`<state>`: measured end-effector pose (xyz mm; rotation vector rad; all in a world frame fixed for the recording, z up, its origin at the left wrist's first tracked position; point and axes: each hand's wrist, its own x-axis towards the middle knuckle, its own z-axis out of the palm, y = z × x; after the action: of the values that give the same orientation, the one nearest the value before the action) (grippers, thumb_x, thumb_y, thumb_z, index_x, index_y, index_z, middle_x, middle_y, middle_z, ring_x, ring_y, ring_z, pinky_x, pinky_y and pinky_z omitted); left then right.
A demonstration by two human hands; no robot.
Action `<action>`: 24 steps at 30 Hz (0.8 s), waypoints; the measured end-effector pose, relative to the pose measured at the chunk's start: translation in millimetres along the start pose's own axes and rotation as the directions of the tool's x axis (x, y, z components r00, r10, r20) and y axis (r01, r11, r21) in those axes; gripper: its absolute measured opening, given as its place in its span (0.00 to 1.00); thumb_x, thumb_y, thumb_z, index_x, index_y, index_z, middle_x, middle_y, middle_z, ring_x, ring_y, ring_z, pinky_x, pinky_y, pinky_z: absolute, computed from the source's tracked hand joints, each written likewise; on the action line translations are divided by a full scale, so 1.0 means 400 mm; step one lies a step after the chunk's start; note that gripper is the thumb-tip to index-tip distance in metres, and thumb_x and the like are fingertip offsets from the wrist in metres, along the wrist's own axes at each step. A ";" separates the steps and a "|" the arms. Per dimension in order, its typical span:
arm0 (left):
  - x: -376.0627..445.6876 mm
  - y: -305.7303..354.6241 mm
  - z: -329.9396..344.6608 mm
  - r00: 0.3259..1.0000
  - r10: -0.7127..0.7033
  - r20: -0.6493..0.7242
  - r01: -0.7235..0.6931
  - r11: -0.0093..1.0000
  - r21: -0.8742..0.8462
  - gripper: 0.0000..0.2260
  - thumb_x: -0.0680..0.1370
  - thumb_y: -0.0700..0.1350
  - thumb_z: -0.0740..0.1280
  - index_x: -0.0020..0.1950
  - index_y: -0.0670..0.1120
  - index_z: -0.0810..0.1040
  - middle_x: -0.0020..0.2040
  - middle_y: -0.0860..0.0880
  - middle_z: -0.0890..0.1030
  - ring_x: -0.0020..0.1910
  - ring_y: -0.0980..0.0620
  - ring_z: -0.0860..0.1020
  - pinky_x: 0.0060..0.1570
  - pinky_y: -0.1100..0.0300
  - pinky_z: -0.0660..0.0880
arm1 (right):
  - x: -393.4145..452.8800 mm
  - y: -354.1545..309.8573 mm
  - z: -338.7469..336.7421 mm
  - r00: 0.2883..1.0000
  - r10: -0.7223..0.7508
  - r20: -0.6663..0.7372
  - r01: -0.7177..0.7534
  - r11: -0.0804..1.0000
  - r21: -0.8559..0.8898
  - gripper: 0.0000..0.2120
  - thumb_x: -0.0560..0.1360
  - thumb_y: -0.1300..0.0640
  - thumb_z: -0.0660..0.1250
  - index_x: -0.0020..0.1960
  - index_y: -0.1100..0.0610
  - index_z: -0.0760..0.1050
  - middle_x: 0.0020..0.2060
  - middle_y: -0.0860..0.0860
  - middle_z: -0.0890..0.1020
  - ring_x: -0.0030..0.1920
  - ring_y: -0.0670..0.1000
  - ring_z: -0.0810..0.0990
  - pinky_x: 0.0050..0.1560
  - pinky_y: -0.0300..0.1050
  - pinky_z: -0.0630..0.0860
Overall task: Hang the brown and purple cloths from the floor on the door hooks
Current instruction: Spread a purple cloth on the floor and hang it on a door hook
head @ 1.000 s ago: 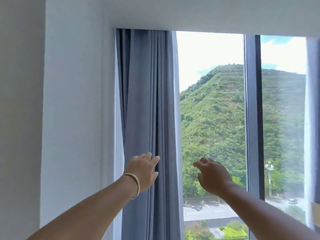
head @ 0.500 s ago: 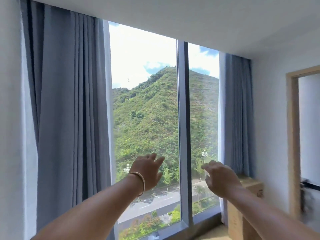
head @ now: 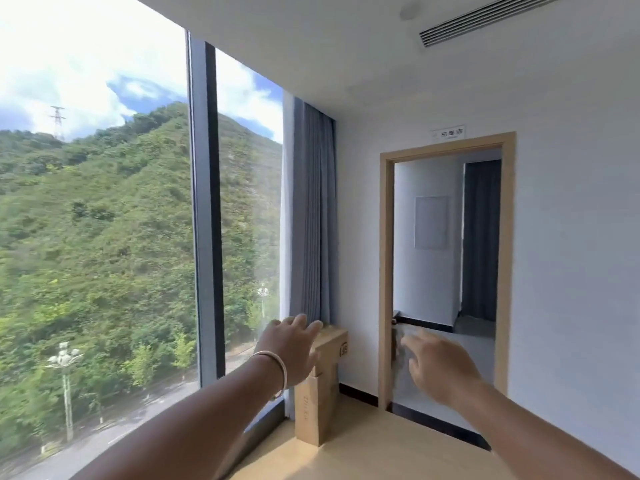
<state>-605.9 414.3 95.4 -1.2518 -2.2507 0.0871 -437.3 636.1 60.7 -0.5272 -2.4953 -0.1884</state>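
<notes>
Both forearms reach forward from the lower edge of the view. The left hand [head: 289, 353], with a thin bracelet [head: 277, 370] round its wrist, is raised with fingers straight and slightly spread, gripping nothing. The right hand [head: 440, 367] is likewise extended with fingers loosely spread and empty; its outline is blurred. Beneath the arms lies a light wood floor [head: 363, 455]. Just beyond the left hand, an upright cardboard box [head: 317, 410] stands on the floor in the corner, beside the lower edge of the window [head: 104, 237]. Above the box hangs a grey-blue curtain [head: 310, 216], gathered against the window's right side. Right of the corner, a white wall carries an open doorway with a pale wood frame [head: 385, 271]; a small sign [head: 448, 133] sits above it. Inside the opening, behind the right hand's fingers, a dark handle and a greyish blurred patch show at the left jamb; what they are cannot be told. The brown and purple cloths and the door hooks cannot be made out here. Overhead, a ceiling vent [head: 485, 20]. Farthest, through the glass, a green hillside [head: 104, 202].
</notes>
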 end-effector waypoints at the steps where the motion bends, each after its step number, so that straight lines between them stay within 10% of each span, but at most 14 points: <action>1: 0.034 0.023 0.014 1.000 0.026 -0.013 -0.027 0.999 -0.029 0.21 0.80 0.57 0.57 0.71 0.52 0.62 0.64 0.47 0.72 0.61 0.46 0.73 0.58 0.51 0.72 | -0.009 0.032 0.001 1.000 0.028 0.013 -0.028 0.999 -0.018 0.16 0.76 0.57 0.56 0.61 0.48 0.73 0.56 0.46 0.78 0.54 0.50 0.76 0.54 0.43 0.74; 24: 0.580 0.290 0.294 0.909 0.367 -0.195 -0.407 0.882 -0.238 0.21 0.80 0.58 0.57 0.70 0.50 0.62 0.63 0.47 0.73 0.59 0.46 0.74 0.56 0.51 0.74 | 0.030 0.408 0.054 0.848 0.528 0.046 -0.493 0.817 -0.298 0.20 0.78 0.55 0.54 0.69 0.46 0.67 0.63 0.44 0.74 0.61 0.50 0.72 0.55 0.42 0.69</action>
<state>-670.8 689.4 61.1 -1.7884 -1.9035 -0.1680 -390.4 794.2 52.8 -1.3457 -2.3520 -0.2981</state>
